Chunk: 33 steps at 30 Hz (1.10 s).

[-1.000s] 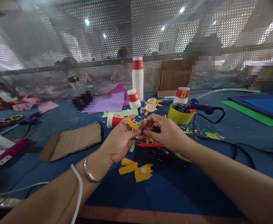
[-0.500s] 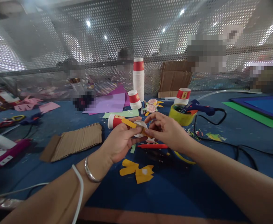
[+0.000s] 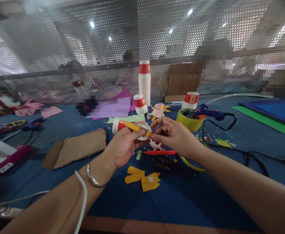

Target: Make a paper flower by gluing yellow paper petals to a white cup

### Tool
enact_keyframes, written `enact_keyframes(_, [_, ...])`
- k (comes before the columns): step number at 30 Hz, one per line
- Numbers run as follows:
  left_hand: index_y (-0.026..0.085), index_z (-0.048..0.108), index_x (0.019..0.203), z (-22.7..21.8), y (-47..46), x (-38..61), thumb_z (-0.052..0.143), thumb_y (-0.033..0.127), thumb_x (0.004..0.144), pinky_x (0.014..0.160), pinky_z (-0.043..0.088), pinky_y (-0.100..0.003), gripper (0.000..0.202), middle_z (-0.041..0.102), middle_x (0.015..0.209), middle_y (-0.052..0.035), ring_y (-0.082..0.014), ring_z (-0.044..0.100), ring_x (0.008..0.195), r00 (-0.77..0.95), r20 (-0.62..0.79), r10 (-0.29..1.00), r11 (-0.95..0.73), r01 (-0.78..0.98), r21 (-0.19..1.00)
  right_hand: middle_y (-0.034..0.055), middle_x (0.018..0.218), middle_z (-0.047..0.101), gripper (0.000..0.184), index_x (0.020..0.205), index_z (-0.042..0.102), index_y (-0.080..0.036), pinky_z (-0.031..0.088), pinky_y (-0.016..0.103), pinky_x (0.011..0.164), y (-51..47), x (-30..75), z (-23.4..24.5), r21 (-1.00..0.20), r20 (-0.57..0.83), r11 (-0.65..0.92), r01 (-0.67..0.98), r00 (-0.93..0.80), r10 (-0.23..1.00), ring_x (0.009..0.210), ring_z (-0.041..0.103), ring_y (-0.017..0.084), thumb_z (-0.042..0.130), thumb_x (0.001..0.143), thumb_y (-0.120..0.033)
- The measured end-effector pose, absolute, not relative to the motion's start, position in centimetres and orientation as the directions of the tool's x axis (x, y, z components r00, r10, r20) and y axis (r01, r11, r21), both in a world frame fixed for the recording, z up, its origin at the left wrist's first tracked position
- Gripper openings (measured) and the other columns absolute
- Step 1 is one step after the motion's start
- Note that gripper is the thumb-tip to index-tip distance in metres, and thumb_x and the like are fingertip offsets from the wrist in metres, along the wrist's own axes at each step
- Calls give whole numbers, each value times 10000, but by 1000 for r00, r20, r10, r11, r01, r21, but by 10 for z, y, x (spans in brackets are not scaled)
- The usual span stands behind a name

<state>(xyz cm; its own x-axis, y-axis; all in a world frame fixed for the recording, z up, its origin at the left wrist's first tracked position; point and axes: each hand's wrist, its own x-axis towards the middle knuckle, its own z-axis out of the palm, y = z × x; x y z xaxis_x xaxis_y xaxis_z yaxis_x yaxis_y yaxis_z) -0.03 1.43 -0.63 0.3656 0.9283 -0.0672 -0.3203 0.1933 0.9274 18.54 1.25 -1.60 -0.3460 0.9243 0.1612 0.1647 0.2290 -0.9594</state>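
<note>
My left hand (image 3: 123,146) grips a white round paper piece (image 3: 145,126), its thumb pressing on a yellow paper strip (image 3: 132,126) that lies across it. At the strip's right end, the thumb and fingertips of my right hand (image 3: 177,136) are pinched on the yellow paper. Just behind my left hand a red and white paper cup (image 3: 116,126) lies on its side. Below the hands are a red pen (image 3: 160,152) and several yellow paper cutouts (image 3: 150,182) on the blue table.
Corrugated cardboard (image 3: 82,148) lies left. A stack of paper cups (image 3: 144,87) stands at the back. On the right, a blue glue gun (image 3: 210,112) rests over a yellow tape roll (image 3: 188,121), its black cable (image 3: 230,148) trailing rightward. Purple paper (image 3: 111,108) lies behind.
The white round piece and yellow strip have tilted, showing more of the round face. My left hand has shifted slightly left and down; my right hand has barely moved.
</note>
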Motion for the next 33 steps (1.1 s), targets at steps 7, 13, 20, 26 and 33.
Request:
enact_keyframes(7, [140,693,985,-3,14,0,678,87,834,837,551,-363,161,730,936,-60,-200,694,894,349,-81,934,205,-336,919,-7,716,670,246,998,537,-223,561,309,593,12,187,-12,-955,162,231,187,-325,932,621,644,158,692,832,-318])
enact_keyframes(13, [156,681,974,-1,19,-3,664,41,822,793,582,-347,191,723,909,-40,-171,688,836,226,-91,970,171,-369,913,31,788,696,217,1015,556,-215,530,324,639,22,199,-18,-817,296,379,435,-248,922,713,669,192,645,863,-342])
enact_keyframes(20, [143,654,1085,-1,21,-5,654,26,823,779,599,-342,287,724,892,-51,-172,691,823,239,-140,961,218,-341,914,111,1015,695,252,1001,615,-196,498,419,808,20,195,-28,-438,251,513,738,-448,858,970,633,297,724,783,-262])
enact_keyframes(26, [137,593,1290,-3,21,-6,628,-5,792,794,602,-359,519,713,802,-51,-193,702,795,286,-161,945,266,-379,886,99,994,689,242,992,616,-206,488,412,803,23,193,-33,-419,264,525,740,-454,851,987,618,299,734,789,-265])
enact_keyframes(33, [132,626,1213,-1,22,-6,585,12,843,776,610,-338,391,742,849,-73,-185,707,799,268,-193,944,289,-385,876,124,1060,695,316,1085,599,-185,482,448,857,24,199,-25,-454,327,519,724,-407,853,999,609,310,694,793,-262])
